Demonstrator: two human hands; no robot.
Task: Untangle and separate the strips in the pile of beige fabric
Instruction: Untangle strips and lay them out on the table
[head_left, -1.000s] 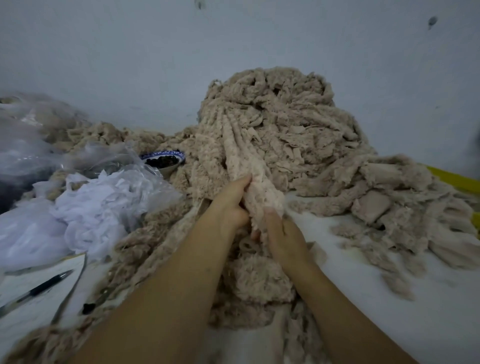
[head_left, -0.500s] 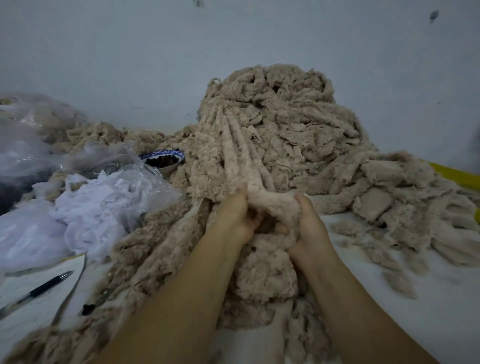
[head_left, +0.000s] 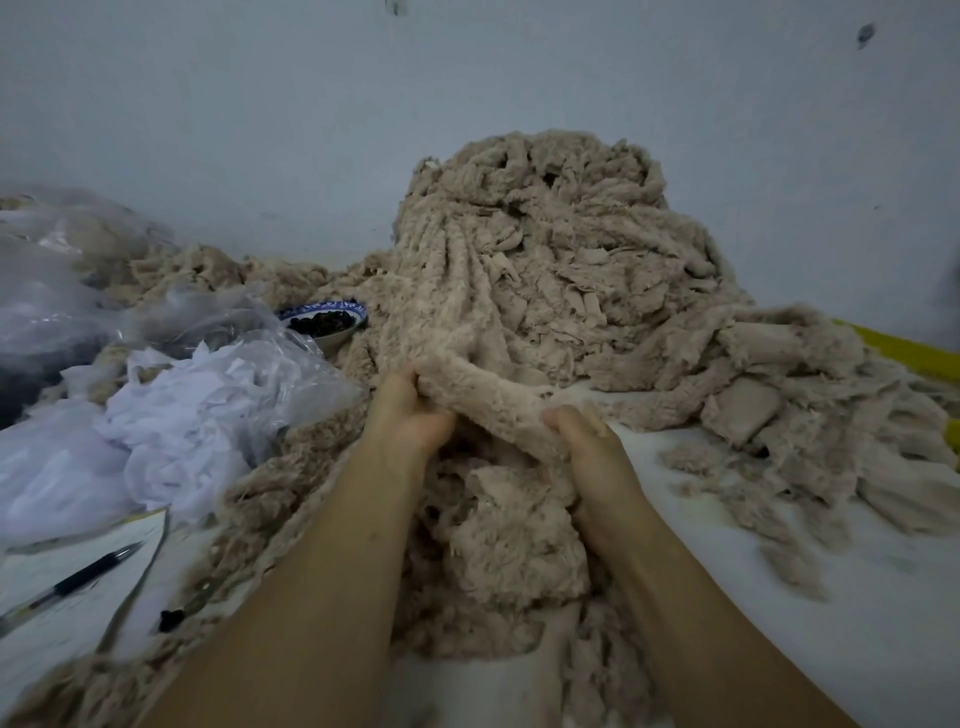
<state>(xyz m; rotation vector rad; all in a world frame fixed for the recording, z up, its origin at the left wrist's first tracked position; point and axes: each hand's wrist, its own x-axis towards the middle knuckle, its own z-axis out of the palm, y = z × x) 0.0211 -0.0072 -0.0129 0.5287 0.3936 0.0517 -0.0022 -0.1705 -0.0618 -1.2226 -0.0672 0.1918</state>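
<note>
Beige strip slants left-to-right between gripping hands.

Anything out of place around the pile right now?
A blue-rimmed bowl of dark bits sits wedged between the pile and the plastic bags, fabric against its rim; pulled strips might tip it. Nothing looks spilled. The left hand and right hand grip one strip.

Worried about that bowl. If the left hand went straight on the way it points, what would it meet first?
Probably not the bowl, which sits off to its left. The left hand, gripping a beige strip, points into the tall fabric pile; it would likely meet that first.
</note>
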